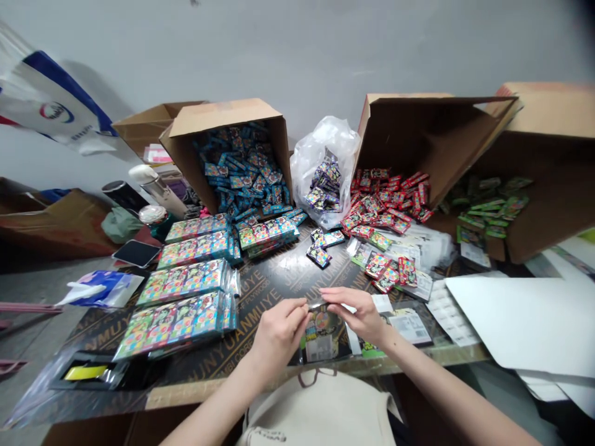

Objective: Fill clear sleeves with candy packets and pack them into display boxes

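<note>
At the table's front edge, my left hand (283,325) pinches the upper left edge of a clear plastic bag (320,341). My right hand (360,310) has its thumb and fingers on the bag's upper right edge. Dark and colourful print shows in or through the bag; I cannot tell which. Beyond my hands lie a few small dark-purple and blue packets (319,255). Red packets (385,275) rest on flat clear bags with labels, to the right. Close to my right forearm is another flat labelled bag (409,326).
Stacks of filled multi-packs (174,319) stand on the left. Tilted cardboard boxes hold blue packets (246,164), red packets (372,201) and green packets (495,214). Purple packets fill a white plastic bag (307,148). A phone (136,253), bottles and white sheets (525,322) lie around.
</note>
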The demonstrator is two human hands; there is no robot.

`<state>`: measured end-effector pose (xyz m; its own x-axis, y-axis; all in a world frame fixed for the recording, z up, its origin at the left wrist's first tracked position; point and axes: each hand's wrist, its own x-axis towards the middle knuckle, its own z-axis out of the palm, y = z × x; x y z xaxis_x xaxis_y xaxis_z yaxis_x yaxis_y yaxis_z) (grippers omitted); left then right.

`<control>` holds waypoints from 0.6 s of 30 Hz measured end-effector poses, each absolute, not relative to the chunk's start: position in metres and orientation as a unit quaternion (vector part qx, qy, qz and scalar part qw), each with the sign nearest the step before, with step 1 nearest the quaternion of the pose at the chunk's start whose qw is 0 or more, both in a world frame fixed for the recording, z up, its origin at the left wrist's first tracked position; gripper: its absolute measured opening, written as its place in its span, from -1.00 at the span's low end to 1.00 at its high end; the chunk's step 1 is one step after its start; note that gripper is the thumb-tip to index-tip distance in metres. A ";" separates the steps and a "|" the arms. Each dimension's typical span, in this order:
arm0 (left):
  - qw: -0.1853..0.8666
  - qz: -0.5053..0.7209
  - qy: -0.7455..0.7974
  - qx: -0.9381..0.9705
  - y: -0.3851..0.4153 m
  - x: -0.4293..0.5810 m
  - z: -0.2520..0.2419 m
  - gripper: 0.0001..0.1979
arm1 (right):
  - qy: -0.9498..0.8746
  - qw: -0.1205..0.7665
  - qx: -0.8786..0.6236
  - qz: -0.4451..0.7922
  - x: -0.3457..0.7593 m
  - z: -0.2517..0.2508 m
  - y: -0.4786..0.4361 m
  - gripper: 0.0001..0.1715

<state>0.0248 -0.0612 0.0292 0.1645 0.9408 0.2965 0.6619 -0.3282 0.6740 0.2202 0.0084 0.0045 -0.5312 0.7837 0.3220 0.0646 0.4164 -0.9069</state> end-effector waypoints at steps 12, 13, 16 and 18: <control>0.187 0.488 0.686 0.506 -0.058 -0.031 0.019 -0.85 | -0.678 0.284 -0.386 0.558 0.199 -0.065 -0.018 -0.60; 0.165 0.462 0.710 0.504 -0.059 -0.038 0.019 -0.83 | -0.694 0.296 -0.384 0.532 0.193 -0.062 -0.008 -0.65; 0.100 0.288 0.770 0.561 -0.061 -0.053 0.018 -0.82 | -0.804 0.255 -0.360 0.398 0.180 -0.052 0.035 -0.67; 0.099 0.180 0.765 0.610 -0.062 -0.053 0.012 -0.81 | -0.848 0.227 -0.402 0.260 0.177 -0.049 0.065 -0.52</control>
